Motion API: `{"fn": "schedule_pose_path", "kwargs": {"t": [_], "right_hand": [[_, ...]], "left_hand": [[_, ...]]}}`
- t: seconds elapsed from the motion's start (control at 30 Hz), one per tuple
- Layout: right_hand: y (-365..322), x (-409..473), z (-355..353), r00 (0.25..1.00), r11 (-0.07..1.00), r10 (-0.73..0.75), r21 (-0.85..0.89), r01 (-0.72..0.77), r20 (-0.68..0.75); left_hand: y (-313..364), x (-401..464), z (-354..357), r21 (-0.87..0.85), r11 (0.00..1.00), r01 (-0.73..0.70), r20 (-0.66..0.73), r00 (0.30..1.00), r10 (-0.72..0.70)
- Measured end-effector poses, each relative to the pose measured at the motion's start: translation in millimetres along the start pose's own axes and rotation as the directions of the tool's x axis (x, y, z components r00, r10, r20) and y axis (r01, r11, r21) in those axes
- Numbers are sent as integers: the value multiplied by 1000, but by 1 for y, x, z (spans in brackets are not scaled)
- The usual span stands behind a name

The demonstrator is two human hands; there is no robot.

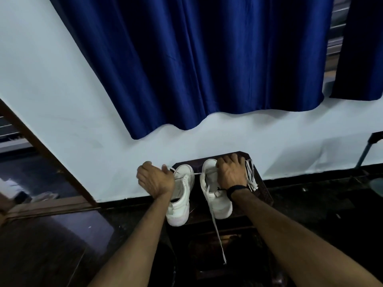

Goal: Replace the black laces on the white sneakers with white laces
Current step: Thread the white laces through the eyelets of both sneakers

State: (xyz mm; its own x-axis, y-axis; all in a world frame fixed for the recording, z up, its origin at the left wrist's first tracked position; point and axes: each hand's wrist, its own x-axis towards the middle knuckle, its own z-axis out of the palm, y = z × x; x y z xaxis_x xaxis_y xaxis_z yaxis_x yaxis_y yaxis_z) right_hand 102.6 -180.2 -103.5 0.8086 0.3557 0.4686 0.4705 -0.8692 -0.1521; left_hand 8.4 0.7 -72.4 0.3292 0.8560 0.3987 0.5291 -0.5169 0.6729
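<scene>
Two white sneakers stand side by side on a small dark table [263, 195] against the wall. My left hand [155, 179] is over the left sneaker [182, 195] and pinches a white lace [196, 173] that runs taut across to the right sneaker [215, 201]. My right hand [231, 172] grips the far end of the right sneaker. Another end of white lace [218, 235] hangs from that shoe down over the table's front edge. A bundle of white laces [251, 175] lies to the right of my right hand. No black lace is clearly visible.
A blue curtain [196, 59] hangs on the pale wall behind the table. A wooden door frame [51, 160] slants at the left. A dark metal stand [366, 150] leans at the far right. The floor is dark.
</scene>
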Motion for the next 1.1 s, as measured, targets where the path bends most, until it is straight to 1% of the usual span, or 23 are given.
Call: {"fn": "schedule_pose_path", "kwargs": {"t": [0.07, 0.13, 0.17, 0.23, 0.33, 0.37, 0.43, 0.47, 0.5, 0.53, 0.57, 0.6, 0.63, 0.7, 0.73, 0.77, 0.83, 0.87, 0.9, 0.93, 1.0, 1.07, 1.1], "right_hand": [[-5, -1, -11, 998, 998, -53, -30, 54, 26], [-18, -5, -25, 984, 998, -15, -54, 25, 179], [-24, -8, -27, 965, 999, 21, -50, -9, 260], [-32, -13, -24, 909, 995, 92, 4, -102, 407], [-32, -13, -20, 842, 970, 151, 88, -228, 518], [-31, -10, -20, 819, 961, 157, 107, -256, 552], [-28, -3, -26, 786, 941, 88, 209, -268, 611], [-27, -1, -29, 774, 895, 57, 312, -319, 630], [-24, 0, -32, 757, 792, 33, 444, -418, 653], [-21, -1, -36, 732, 618, 27, 564, -548, 681], [-18, -4, -41, 729, 433, 27, 649, -626, 684], [-13, -7, -45, 737, 282, 53, 698, -659, 674], [-7, -8, -52, 735, 167, 59, 719, -675, 676], [1, -10, -70, 714, 63, -17, 713, -698, 700], [6, -8, -79, 705, 79, -79, 709, -701, 705], [11, -6, -88, 707, 120, -126, 718, -686, 696], [19, -1, -106, 735, 201, -165, 752, -628, 658], [23, -1, -116, 748, 235, -165, 763, -603, 642], [27, -2, -126, 756, 249, -170, 770, -587, 632], [31, -3, -136, 759, 255, -174, 773, -582, 628], [43, -5, -149, 753, 269, -183, 769, -580, 632], [50, -9, -160, 746, 292, -206, 767, -571, 634], [50, -12, -165, 744, 298, -222, 770, -564, 631]], "left_hand": [[5, -7, -3, -64, 982, -177, 60, 982, 180], [8, -12, 2, -153, 940, -304, 198, 923, 331], [10, -16, 5, -202, 923, -327, 266, 889, 373], [12, -25, 10, -241, 908, -342, 399, 818, 414], [12, -40, 15, -242, 886, -394, 559, 690, 460], [13, -44, 14, -249, 887, -388, 590, 666, 457], [11, -47, 12, -245, 883, -401, 602, 651, 462], [11, -49, 9, -221, 870, -441, 596, 645, 478], [11, -51, 8, -204, 855, -476, 590, 638, 495], [13, -53, 5, -215, 849, -482, 590, 629, 506], [17, -55, 1, -262, 852, -453, 594, 621, 512], [21, -56, 0, -323, 855, -406, 592, 618, 517], [25, -57, -2, -377, 853, -360, 587, 620, 521], [36, -57, -5, -460, 846, -269, 556, 656, 511], [41, -57, -8, -510, 836, -201, 556, 665, 499], [48, -58, -13, -559, 823, -105, 593, 643, 485], [60, -61, -26, -637, 761, 123, 677, 561, 477], [65, -60, -31, -653, 730, 200, 696, 538, 475], [66, -58, -35, -652, 729, 206, 693, 551, 464], [66, -54, -39, -654, 731, 192, 675, 584, 451], [59, -45, -47, -631, 751, 195, 624, 703, 342], [48, -34, -56, -546, 799, 251, 518, 851, 86], [41, -28, -59, -430, 863, 264, 449, 892, -49]]}}
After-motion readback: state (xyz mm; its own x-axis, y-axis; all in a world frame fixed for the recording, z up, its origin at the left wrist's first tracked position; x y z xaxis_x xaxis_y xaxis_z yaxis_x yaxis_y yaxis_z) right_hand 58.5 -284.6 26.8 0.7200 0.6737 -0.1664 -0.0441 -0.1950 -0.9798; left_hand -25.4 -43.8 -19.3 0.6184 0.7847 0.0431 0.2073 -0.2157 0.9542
